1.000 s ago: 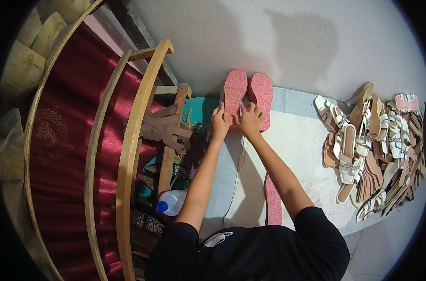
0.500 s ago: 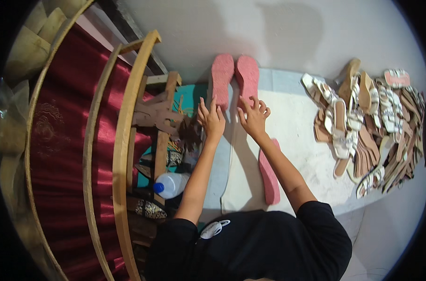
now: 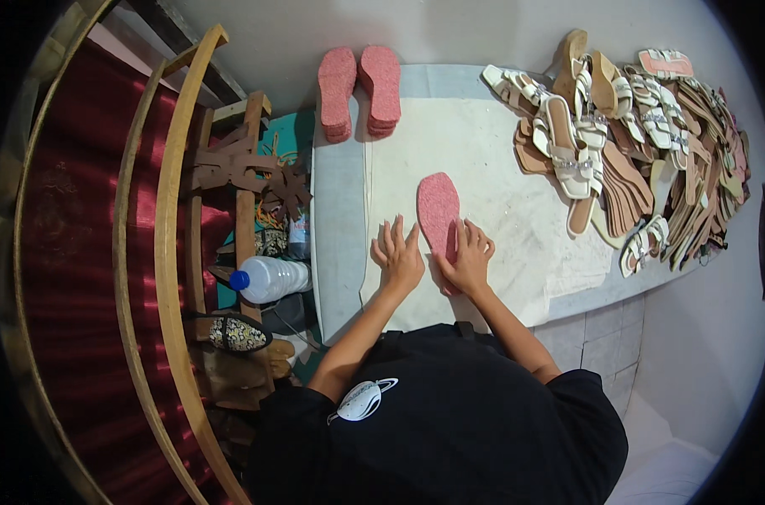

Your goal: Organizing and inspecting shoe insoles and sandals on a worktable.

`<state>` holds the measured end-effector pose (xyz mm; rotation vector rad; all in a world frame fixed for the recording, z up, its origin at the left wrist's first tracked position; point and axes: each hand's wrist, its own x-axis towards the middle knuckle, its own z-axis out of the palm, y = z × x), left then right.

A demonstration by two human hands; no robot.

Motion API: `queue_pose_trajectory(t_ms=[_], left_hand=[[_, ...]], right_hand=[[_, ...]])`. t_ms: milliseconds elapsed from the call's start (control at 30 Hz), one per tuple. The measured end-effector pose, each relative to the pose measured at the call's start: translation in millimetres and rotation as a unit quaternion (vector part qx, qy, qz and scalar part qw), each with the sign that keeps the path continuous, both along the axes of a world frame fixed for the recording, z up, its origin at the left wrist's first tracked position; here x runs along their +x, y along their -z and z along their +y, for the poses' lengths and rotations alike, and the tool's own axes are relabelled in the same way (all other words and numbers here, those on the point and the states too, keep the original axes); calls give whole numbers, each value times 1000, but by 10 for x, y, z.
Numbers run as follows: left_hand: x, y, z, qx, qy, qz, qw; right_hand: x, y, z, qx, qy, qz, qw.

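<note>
Between the hands, on a cream sheet (image 3: 525, 261): pink shoe sole (image 3: 439, 202), broad end pointing away. Left hand (image 3: 399, 259): empty, fingers spread wide, just beside the sole's left edge. Right hand (image 3: 466, 261): laid over the sole's near part, thumb and fingertips apart; grip or mere touch not discernible. Beyond the left hand: paired stacks of pink soles (image 3: 336, 84). Far right of the right hand: white strappy sandals (image 3: 570, 160), heaped with tan soles (image 3: 628, 181). Left of the left hand: clear, blue-capped plastic bottle (image 3: 275, 279), on its side.
</note>
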<state>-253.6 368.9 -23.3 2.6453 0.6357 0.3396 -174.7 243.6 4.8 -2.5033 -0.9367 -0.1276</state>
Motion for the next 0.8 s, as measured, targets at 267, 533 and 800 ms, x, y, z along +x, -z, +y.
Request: queue_pose_trajectory(t_ms=[267,533,800], left_hand=[[-19,9,6,7,25,-1,1000],[8,-66,23,22,50,25,998],[21,5,-22,43,44,-31,998]], right_hand=[[-88,169,-29,-6,-23,-14,1000],[-54,245,12,-32,-48,-55,997],[115,259,70,-94,-105,-88,986]])
